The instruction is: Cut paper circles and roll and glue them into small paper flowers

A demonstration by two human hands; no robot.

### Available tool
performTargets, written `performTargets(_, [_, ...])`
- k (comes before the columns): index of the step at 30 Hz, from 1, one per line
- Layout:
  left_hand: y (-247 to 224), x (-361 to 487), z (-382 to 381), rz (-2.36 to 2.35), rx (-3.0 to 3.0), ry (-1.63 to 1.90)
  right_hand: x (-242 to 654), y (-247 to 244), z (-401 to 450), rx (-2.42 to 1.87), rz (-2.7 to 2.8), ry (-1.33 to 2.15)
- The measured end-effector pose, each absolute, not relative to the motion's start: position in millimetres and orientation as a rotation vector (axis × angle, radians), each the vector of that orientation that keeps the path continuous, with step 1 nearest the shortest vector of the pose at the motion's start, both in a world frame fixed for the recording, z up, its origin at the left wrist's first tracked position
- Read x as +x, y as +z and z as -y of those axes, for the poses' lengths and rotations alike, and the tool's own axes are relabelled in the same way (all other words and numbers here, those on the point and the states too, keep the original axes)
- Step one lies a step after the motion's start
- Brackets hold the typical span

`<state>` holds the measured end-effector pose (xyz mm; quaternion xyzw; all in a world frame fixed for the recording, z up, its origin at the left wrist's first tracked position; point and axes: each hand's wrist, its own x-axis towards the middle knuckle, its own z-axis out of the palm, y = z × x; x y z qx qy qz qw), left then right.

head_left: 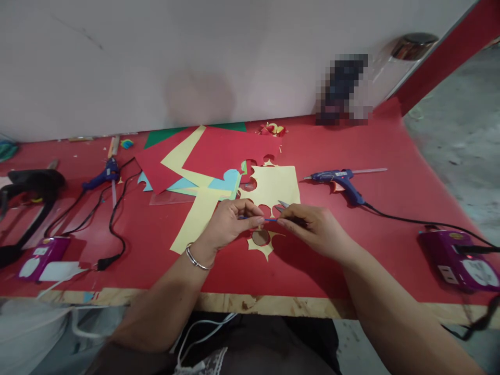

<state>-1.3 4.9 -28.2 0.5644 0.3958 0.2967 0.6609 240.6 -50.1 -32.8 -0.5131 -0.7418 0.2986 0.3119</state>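
Note:
A thin blue strip [270,220] is stretched between my two hands above the table. My left hand [228,223], with a silver bracelet at its wrist, pinches the strip's left end. The fingers of my right hand [312,225] are closed on its right end. Scissor blades [283,206] stick out beside my right hand; whether that hand also holds the scissors I cannot tell. Under and beyond my hands lies a pale yellow sheet [278,182] with rounded bites cut from its edges. A yellow offcut [261,253] with a round hole lies just below them.
Red sheets [230,148] and yellow and blue paper pile up behind. Blue glue guns lie right [339,182] and left [105,174], their cords crossing the red tabletop [375,260]. Purple power strips [455,260] sit at both sides. A black object [35,187] is far left.

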Motion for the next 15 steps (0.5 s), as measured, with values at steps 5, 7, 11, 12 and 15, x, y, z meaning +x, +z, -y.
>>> performTargets(5, [-25.3,-0.5,-5.1,-0.893,1.294,0.677,239.2,-33.4,49.7,-1.338,1.961,0.757])
performTargets(7, [-23.6,-0.7,-5.5,-0.89,1.291,0.679,238.2,-32.6,49.4,-1.339,1.962,0.75])
performTargets(11, [-22.8,-2.6,-6.4,-0.859,1.259,0.671,237.2,-30.5,49.3,-1.339,1.965,0.744])
performTargets(12, [-23.4,-3.3,-6.6,-0.858,1.251,0.67,237.2,-30.3,49.5,-1.339,1.963,0.736])
performTargets(15, [-26.2,-4.9,-7.1,-0.871,1.267,0.678,237.2,-30.8,50.3,-1.353,1.959,0.719])
